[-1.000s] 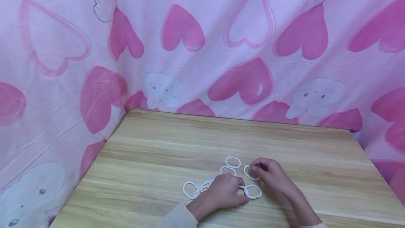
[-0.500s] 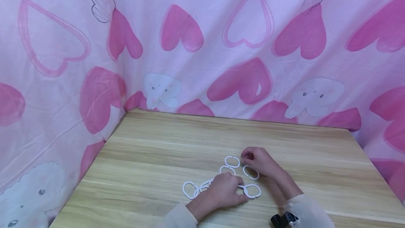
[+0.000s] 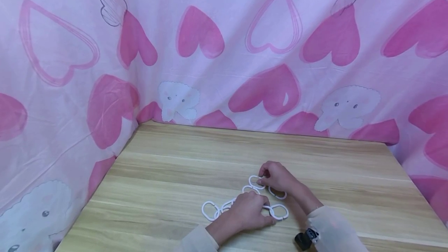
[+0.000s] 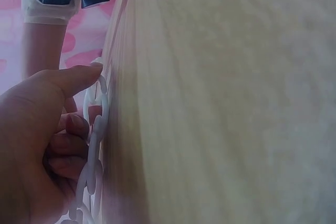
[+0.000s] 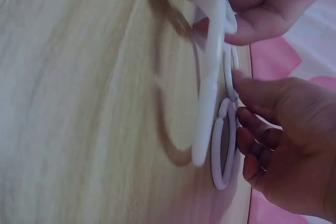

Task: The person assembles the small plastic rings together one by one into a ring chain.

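Note:
White plastic oval links, each with a small split, lie on the wooden table. My right hand (image 3: 278, 176) pinches the farthest link (image 5: 208, 82) between thumb and fingertips; in the right wrist view it stands on edge above its shadow. My left hand (image 3: 246, 211) lies over the middle of a joined chain, gripping it between thumb and curled fingers and hiding part of it. One chain end link (image 3: 285, 212) shows right of that hand, another (image 3: 207, 210) to its left. In the left wrist view the thumb touches a link (image 4: 103, 90).
One separate link (image 3: 278, 197) lies under the right hand's wrist side. Another link (image 3: 244, 188) sits just beyond the left hand. Pink heart-patterned cloth (image 3: 210, 88) hangs along the back and left of the table (image 3: 168, 158). A dark wrist camera (image 3: 303, 240) sits on the right sleeve.
My right hand has left the separate link near it, moved left and away, and now pinches the farthest link, which has shifted slightly. The left hand has stayed in place.

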Demonstrator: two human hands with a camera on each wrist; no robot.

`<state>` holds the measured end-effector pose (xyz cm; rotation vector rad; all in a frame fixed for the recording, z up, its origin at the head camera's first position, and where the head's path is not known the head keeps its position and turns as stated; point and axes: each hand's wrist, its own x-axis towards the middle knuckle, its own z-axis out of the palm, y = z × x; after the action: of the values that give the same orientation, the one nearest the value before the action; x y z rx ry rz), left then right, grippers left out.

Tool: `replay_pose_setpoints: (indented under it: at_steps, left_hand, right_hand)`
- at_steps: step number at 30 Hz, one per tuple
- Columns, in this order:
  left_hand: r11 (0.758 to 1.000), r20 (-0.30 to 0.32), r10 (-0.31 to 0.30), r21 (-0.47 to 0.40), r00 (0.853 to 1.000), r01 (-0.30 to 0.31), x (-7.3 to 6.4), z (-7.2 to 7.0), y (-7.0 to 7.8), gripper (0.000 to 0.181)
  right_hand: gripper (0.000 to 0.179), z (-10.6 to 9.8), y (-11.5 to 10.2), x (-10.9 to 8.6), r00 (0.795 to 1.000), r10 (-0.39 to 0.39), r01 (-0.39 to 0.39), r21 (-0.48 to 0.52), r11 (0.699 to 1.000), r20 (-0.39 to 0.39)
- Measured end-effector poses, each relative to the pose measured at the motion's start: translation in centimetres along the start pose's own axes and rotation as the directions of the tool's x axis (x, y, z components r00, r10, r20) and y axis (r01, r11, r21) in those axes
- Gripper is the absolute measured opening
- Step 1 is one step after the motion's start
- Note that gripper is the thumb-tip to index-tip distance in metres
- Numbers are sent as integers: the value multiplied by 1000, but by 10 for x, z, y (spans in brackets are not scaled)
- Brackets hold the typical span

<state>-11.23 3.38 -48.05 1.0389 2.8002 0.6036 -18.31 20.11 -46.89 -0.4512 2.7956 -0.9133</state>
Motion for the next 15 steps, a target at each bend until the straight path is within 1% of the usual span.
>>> replay_pose_setpoints:
  at_steps: [3, 10, 12, 13, 15]
  left_hand:
    - [1000, 8, -7, -7, 1000, 7, 0, 0, 0, 30]
    - [1000, 0, -21, 8, 1000, 21, 0, 0, 1, 33]
    - [1000, 1, -26, 3, 1000, 26, 0, -1, 2, 33]
    - [1000, 3, -28, -1, 1000, 28, -1, -1, 2, 33]
    - [999, 5, -30, -9, 1000, 30, -1, -2, 3, 33]
  right_hand:
    - [12, 1, -1, -1, 1000, -17, 17, -22, 1000, -14]
    - [14, -2, -1, -5, 996, 0, -14, -154, 988, -89]
    - [12, -4, -1, -7, 994, 13, -29, -149, 988, -106]
    - [10, -5, 0, -8, 993, 23, -38, -128, 991, -117]
    - [8, -9, 0, -12, 989, 39, -47, -51, 998, -140]
